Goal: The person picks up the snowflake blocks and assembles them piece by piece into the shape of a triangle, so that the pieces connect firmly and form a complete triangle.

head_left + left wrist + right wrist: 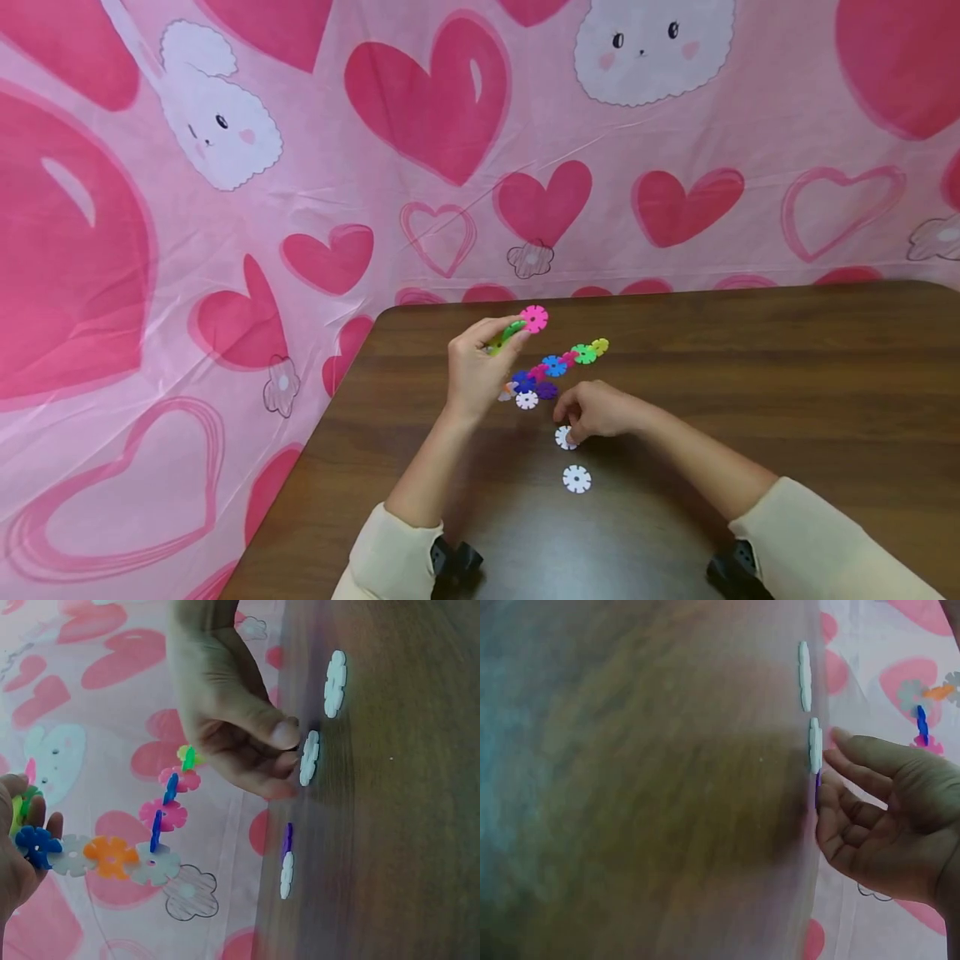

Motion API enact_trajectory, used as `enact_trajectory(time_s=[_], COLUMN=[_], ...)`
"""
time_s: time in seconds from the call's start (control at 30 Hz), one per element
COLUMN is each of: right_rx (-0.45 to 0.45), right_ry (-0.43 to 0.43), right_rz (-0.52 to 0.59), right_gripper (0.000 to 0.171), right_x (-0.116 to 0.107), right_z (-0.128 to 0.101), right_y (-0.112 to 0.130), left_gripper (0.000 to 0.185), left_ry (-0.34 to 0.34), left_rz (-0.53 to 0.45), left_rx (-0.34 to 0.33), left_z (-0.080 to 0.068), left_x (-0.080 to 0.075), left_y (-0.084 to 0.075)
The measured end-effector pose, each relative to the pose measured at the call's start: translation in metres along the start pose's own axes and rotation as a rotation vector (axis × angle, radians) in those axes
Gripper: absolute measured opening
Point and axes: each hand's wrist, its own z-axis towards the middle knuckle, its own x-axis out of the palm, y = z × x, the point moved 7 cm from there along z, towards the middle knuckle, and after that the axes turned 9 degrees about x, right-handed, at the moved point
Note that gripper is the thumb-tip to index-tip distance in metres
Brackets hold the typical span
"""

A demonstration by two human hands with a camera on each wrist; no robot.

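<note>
1. Left hand (pixel 476 371) raised above the brown table (pixel 787 375), fingers curled round one end of a chain of interlocked plastic flower discs (pixel 551 362); pink disc at the top, then green, blue, pink, blue, green and yellow trailing off to the right.
2. Seen from the left wrist: the chain (pixel 120 855) hanging free in front of the cloth, blue, white, orange and white discs in a row, further pink and blue ones slotted crosswise above them.
3. Right hand (pixel 600 410) low on the table, fingertips down on a loose white disc (pixel 566 437), pinching at its edge (thumb and forefinger closed narrowly on it in the left wrist view (pixel 308 757)).
4. From the right wrist: the same white disc (pixel 814 746) flat on the wood, fingertips (pixel 847 742) touching its rim, remaining fingers loosely bent.
5. A second white disc (pixel 577 478) lying alone on the table, nearer the body, just beside the one under the fingers but apart from it.
6. A third white disc (pixel 527 400) and a purple disc (pixel 546 390) on the wood below the held chain, touching each other.
7. Behind and left of the table: pink cloth (pixel 187 250) printed with hearts and white rabbits.
</note>
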Motion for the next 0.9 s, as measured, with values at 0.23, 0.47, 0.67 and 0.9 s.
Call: enact_trajectory(time_s=[0.23,0.47,0.67,0.9], right_rx=[-0.006,-0.055,-0.021,-0.025], right_ry=[-0.005,-0.068,-0.117,-0.389], right_rz=[-0.08,-0.008,0.14,0.304], right_gripper=[0.024,0.02,0.012,0.008], right_x=[0.005,-0.008,-0.028,-0.066], right_z=[-0.001,-0.009,-0.022,-0.044], right_y=[0.001,0.002,0.005,0.007], left_gripper=[0.013,0.014,0.016,0.016], left_ry=[0.001,0.031,0.051,0.094], left_rz=[0.013,-0.019,-0.009,-0.008], left_rx=[-0.022,-0.024,-0.013,-0.018], left_z=[0.0,-0.004,-0.007,-0.008], left_x=[0.002,0.006,0.009,0.012], left_y=[0.001,0.002,0.001,0.001])
